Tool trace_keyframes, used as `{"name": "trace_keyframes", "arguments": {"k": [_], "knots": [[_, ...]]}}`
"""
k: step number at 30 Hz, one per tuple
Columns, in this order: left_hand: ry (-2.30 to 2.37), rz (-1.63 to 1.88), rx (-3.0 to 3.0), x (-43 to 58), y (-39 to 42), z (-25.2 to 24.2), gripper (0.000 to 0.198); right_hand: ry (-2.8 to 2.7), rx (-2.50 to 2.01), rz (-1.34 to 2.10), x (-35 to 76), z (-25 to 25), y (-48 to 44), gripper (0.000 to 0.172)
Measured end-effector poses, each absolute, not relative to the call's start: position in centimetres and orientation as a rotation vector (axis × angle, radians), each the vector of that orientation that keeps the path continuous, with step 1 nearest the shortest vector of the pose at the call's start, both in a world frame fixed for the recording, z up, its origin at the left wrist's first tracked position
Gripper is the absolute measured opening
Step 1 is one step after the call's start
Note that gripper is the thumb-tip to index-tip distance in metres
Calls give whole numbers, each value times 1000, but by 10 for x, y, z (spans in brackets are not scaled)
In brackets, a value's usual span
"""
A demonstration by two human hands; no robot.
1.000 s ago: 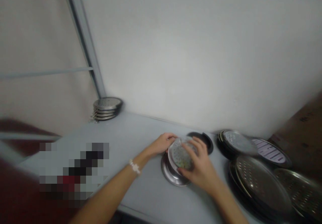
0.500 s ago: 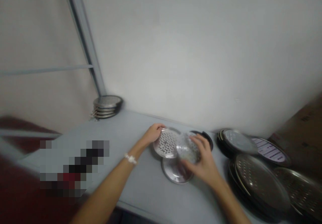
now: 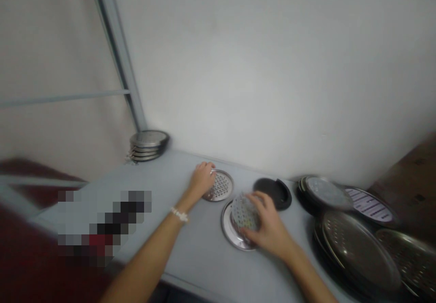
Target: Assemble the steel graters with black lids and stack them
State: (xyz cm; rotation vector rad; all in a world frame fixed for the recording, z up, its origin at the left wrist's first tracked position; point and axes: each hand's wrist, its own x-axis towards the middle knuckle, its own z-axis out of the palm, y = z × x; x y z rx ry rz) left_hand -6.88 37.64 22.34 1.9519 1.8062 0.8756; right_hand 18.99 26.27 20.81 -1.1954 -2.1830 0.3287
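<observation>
My left hand [image 3: 203, 178] has its fingers closed on the left rim of a round metal grater plate [image 3: 221, 186], which is at table height near the wall. With thumb and fingers, my right hand [image 3: 267, 221] grips a clear, patterned disc [image 3: 244, 212] by its right edge. That disc is tilted above a shiny round metal dish [image 3: 227, 234] and hides much of it; whether they touch I cannot tell. Behind my right hand lies a black round base [image 3: 274, 193] with a raised rim.
Stacked grater plates [image 3: 150, 145] stand at the table's far left corner. On the right are piles of round metal plates [image 3: 361, 248], a stack with a pale top [image 3: 329, 193] and a purple-striped disc [image 3: 369, 204]. A cardboard box [image 3: 412, 189] stands beyond. The wall borders the grey table [image 3: 194, 253].
My left hand has moved the grater plate left and back, away from the dish. My right hand has brought the clear disc slightly left and down over the dish, uncovering the black base.
</observation>
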Motion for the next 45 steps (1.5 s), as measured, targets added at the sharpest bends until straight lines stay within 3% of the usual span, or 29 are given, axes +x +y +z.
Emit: {"name": "trace_keyframes", "arguments": {"k": [8,17,26,45], "knots": [[1052,734,2077,-23,354,216,28,-2187,-1137,329,182,205,261,89],[1149,827,2009,-17,354,210,17,-2172,-1178,322,183,203,262,87],[1069,758,1930,-23,358,204,31,-2198,-1136,304,183,206,260,90],[948,690,1703,-34,362,213,34,-2225,-1123,275,181,210,258,86]]}}
